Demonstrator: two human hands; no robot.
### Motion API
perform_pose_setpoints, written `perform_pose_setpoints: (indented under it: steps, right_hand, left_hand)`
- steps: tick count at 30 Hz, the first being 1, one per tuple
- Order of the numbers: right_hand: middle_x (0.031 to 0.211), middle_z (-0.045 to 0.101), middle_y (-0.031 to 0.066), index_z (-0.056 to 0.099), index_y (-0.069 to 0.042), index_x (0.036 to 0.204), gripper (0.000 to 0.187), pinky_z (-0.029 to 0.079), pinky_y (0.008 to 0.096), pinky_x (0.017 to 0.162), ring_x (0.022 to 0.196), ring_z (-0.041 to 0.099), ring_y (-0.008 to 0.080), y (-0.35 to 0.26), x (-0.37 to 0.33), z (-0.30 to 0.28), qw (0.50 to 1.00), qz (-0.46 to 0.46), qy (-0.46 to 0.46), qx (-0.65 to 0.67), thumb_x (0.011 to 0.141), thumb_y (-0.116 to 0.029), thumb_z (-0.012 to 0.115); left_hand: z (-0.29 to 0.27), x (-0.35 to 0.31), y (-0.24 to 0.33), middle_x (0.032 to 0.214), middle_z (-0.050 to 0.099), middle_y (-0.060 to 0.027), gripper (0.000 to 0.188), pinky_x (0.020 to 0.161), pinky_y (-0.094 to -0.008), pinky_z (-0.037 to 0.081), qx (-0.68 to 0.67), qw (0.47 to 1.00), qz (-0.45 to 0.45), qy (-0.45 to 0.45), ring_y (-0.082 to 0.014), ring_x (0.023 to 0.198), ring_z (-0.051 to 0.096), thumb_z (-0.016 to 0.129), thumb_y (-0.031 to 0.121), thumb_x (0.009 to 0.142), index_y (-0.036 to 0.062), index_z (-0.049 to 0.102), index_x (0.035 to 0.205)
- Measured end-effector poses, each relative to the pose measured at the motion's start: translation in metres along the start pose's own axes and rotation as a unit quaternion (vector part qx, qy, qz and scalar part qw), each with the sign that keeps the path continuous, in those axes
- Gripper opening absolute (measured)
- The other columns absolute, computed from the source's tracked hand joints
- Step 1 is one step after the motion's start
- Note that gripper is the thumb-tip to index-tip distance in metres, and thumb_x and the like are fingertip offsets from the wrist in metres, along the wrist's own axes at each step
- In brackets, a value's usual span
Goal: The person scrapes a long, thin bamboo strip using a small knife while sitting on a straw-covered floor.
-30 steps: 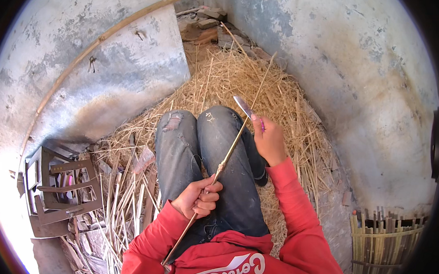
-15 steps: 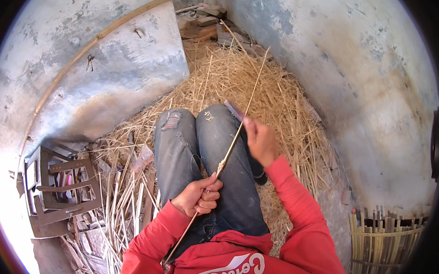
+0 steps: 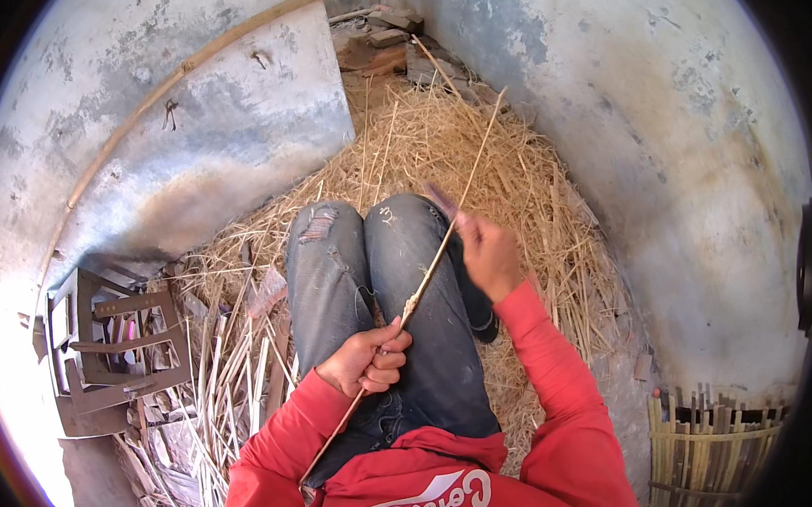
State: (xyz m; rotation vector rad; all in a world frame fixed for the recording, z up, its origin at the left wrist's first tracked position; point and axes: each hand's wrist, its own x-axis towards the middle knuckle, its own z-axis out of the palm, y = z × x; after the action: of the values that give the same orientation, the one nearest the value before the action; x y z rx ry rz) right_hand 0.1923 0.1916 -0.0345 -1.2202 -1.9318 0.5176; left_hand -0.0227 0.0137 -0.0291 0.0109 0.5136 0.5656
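A long thin bamboo strip (image 3: 434, 265) slants across my lap, its far end pointing away over the pile. My left hand (image 3: 369, 358) is wrapped round it below a pale rough knot. In my right hand (image 3: 490, 258) is a knife (image 3: 442, 201), its flat blade smeared by motion; the handle is hidden by my fingers. The blade lies against or close beside the strip, beyond my right knee; contact cannot be made out exactly. Under the strip are my knees in worn jeans (image 3: 334, 269).
Shavings (image 3: 524, 204) cover the floor ahead. Loose split strips (image 3: 232, 364) lie at the left beside a dark wooden frame (image 3: 130, 342). A slatted basket (image 3: 712, 452) stands at the lower right. A long curved pole (image 3: 175, 74) leans along the left wall.
My right hand and the knife have shifted slightly right and downward, and the blade is now more blurred. My left hand keeps its hold on the strip.
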Motion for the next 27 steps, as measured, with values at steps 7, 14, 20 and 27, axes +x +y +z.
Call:
perform_pose_setpoints:
  steps: [7, 14, 20, 27]
  right_hand:
    - [0.057, 0.055, 0.0222, 0.06, -0.004, 0.074, 0.047, 0.041, 0.0492, 0.047, 0.055, 0.06, 0.0442, -0.033, -0.047, -0.003, 0.995, -0.022, -0.09, 0.033, 0.106, -0.039, 0.056]
    - [0.058, 0.055, 0.0218, 0.059, -0.003, 0.074, 0.049, 0.039, 0.0484, 0.047, 0.052, 0.056, 0.0433, -0.047, -0.064, -0.013, 0.989, -0.011, -0.14, 0.051, 0.107, -0.04, 0.056]
    - [0.056, 0.05, 0.0016, 0.056, -0.003, 0.072, 0.055, 0.033, 0.034, 0.047, 0.047, 0.044, 0.014, -0.026, -0.042, -0.032, 0.889, 0.172, -0.289, 0.31, 0.107, -0.046, 0.056]
    - [0.056, 0.052, 0.0023, 0.065, 0.0, 0.072, 0.036, 0.036, 0.0328, 0.049, 0.051, 0.042, 0.0113, -0.066, -0.038, -0.045, 0.953, 0.076, -0.166, 0.241, 0.091, -0.026, 0.082]
  left_hand:
    - [-0.003, 0.0, 0.0, 0.058, 0.02, 0.0085, 0.049, 0.035, -0.0234, 0.01, -0.018, 1.0, 0.005, -0.011, -0.0043, 0.044, 0.014, 0.039, 0.055, 0.111, 0.0197, 0.036, 0.076]
    - [0.0, 0.01, 0.007, 0.058, 0.02, 0.0084, 0.047, 0.034, -0.0235, 0.01, -0.053, 0.998, 0.005, -0.043, -0.0042, 0.044, 0.014, 0.04, 0.054, 0.111, 0.0201, 0.037, 0.077]
    - [0.008, 0.014, 0.003, 0.057, 0.019, 0.0087, 0.048, 0.035, -0.0239, 0.01, 0.003, 1.0, 0.029, -0.007, -0.0042, 0.044, 0.014, 0.04, 0.055, 0.11, 0.0204, 0.037, 0.077]
    - [0.024, 0.009, -0.007, 0.058, 0.019, 0.0086, 0.048, 0.038, -0.0236, 0.01, 0.104, 0.986, 0.099, 0.079, -0.0045, 0.046, 0.014, 0.041, 0.054, 0.111, 0.019, 0.037, 0.078]
